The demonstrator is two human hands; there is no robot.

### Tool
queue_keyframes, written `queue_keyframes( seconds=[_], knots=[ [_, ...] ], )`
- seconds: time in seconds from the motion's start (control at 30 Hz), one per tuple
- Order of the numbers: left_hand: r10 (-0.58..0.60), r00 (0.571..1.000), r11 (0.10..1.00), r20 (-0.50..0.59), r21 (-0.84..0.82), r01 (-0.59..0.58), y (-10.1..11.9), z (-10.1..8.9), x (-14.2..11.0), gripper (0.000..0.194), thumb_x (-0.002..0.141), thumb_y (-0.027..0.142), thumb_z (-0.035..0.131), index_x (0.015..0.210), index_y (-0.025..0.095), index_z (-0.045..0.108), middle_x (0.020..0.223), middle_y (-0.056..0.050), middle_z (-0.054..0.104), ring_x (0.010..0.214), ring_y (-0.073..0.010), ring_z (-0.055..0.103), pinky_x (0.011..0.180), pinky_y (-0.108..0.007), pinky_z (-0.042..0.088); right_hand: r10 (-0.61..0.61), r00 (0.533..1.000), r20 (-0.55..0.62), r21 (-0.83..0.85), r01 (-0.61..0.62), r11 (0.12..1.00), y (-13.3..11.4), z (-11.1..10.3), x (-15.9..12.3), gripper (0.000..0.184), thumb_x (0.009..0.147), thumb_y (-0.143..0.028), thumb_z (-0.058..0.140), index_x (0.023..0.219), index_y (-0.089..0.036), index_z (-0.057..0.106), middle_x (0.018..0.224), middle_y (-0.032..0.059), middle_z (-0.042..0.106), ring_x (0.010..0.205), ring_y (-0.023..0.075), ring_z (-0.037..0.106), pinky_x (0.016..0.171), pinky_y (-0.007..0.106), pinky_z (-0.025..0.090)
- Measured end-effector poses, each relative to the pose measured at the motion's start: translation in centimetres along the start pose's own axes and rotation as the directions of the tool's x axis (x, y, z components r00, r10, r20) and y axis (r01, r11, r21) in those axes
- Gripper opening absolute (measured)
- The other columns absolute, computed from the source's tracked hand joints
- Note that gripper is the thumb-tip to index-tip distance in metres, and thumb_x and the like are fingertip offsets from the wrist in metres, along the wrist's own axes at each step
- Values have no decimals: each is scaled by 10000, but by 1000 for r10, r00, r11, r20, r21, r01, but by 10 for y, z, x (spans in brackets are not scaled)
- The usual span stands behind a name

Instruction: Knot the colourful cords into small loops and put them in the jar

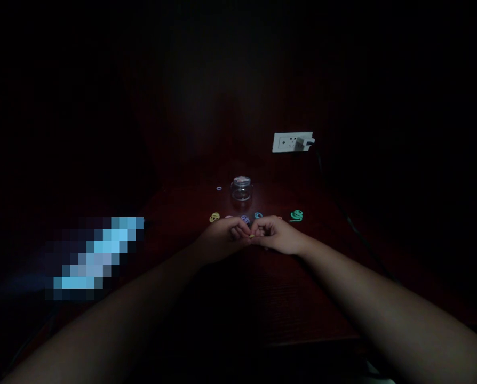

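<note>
My left hand (228,234) and my right hand (277,234) meet fingertip to fingertip above the dark red table. Between their pinched thumbs and fingers is a small yellow hair tie (252,236), mostly covered by the fingertips. Just beyond the hands lie little heaps of coloured hair ties: yellow ones (214,217), purple ones (244,219), blue ones (258,215) and green ones (296,215). Some pink ones are partly hidden behind my hands. Farther back, a clear lidded jar (241,190) stands upright, with a single purple hair tie (219,188) to its left.
A blurred-out bright screen (106,256) is at the left. On the back wall, a white socket (286,142) has a plug (305,143) in it, and a dark cable (350,224) runs down along the table's right side. The room is very dark.
</note>
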State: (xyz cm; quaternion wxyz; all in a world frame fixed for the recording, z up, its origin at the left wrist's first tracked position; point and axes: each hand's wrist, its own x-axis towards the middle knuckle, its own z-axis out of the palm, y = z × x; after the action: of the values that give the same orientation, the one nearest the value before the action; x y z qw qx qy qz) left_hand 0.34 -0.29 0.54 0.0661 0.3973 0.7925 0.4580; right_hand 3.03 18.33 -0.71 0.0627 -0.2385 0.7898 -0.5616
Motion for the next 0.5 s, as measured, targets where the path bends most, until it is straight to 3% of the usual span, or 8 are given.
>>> queue_keyframes(
  seconds=[0.3,0.5],
  knots=[
    [-25,996,998,86,-62,30,-4,3,-2,129,704,223,600,778,143,530,670,8,582,551,-71,490,488,-177,377,48,999,-7,-39,-49,998,-2,-2,-1,205,731,-322,606,704,-129,541,495,-53,470,419,51,425,402,173,306],
    [-27,996,995,85,-93,35,-3,3,-2,133,704,229,597,757,144,509,618,32,518,511,-55,430,460,-167,345,57,998,-2,-51,-57,997,-3,-2,-1,222,717,-341,616,712,-129,551,492,-53,478,423,57,435,405,176,309]
  ],
)
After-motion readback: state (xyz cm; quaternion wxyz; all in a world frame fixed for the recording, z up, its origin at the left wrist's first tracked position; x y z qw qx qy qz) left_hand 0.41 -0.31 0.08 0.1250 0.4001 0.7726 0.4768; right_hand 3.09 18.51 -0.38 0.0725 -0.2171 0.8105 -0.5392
